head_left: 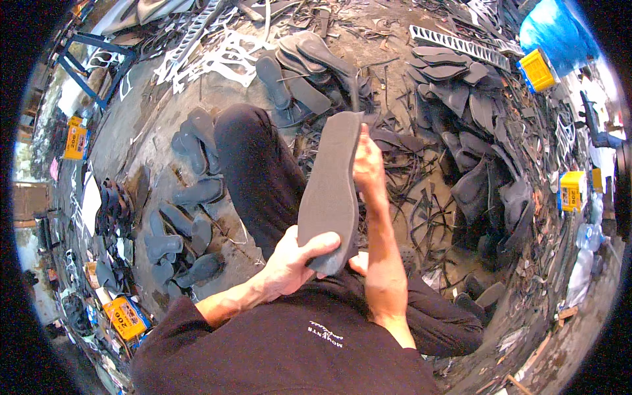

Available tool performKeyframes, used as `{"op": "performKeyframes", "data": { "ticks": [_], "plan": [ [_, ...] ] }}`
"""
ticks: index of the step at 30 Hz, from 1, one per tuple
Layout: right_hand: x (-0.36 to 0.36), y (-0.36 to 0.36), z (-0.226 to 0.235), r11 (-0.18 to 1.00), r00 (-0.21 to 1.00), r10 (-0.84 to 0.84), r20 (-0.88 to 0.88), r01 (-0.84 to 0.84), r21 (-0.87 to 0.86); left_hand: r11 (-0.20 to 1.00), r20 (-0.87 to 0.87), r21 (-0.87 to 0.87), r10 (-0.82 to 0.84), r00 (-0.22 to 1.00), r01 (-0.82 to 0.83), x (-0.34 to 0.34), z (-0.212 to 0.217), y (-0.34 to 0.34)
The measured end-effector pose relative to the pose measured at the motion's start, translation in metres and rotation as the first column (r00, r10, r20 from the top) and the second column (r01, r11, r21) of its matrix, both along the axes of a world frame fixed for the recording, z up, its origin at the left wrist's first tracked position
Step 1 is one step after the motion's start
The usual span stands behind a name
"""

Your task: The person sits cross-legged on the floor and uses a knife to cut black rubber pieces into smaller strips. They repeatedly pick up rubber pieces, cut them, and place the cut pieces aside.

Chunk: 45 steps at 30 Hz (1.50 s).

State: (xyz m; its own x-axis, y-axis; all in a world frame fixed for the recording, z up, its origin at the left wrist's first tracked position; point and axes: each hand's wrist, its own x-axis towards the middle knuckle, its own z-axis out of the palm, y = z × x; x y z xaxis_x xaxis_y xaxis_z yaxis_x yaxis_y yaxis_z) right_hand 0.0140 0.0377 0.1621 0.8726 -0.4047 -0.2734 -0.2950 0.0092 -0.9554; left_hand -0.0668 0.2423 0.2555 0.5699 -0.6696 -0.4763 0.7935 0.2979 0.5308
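A dark grey shoe sole (329, 184) is held up on a slant above my lap. Around its lower, narrower end my left hand (296, 260) is closed, the thumb pressed flat on the face and the fingers underneath. At the upper right edge of the sole is my right hand (370, 168), its fingers curled and partly hidden behind it. A thin, blurred dark piece sticks up past the sole's top end, close to the right hand. Whether that hand grips this piece, the sole's edge or something else is hidden.
Loose dark soles (191, 224) lie on the floor at left, with more stacked ahead (309, 62). A large heap of soles (487, 158) stands at right. Thin dark offcuts (421, 217) litter the ground beside my legs. White cut-out scraps (227, 56) lie farther off.
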Motion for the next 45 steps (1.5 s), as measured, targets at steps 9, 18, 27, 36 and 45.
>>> {"op": "performKeyframes", "data": {
  "ticks": [9,18,27,36,45],
  "plan": [
    [-0.151,0.015,0.077,0.967,0.979,0.178,-0.101,-0.155,0.203,0.971,0.341,0.221,0.007,0.94,-0.088,0.033,-0.049,-0.011],
    [-0.2,0.039,0.055,0.885,0.996,-0.091,0.024,0.092,-0.456,0.969,0.159,0.229,-0.126,0.979,0.087,0.069,-0.007,-0.035],
    [-0.209,0.018,0.069,0.869,0.993,-0.098,0.073,0.121,-0.479,0.968,0.17,0.131,-0.236,0.957,0.215,0.059,0.014,-0.032],
    [-0.163,-0.053,0.213,0.793,0.891,0.421,-0.166,-0.451,-0.409,0.887,0.307,0.167,-0.462,0.832,0.431,0.058,0.048,-0.038],
    [-0.119,-0.099,0.172,0.744,0.664,0.65,-0.368,-0.655,0.134,0.787,0.241,0.186,-0.617,0.749,0.588,0.053,0.035,-0.062]
  ]
}}
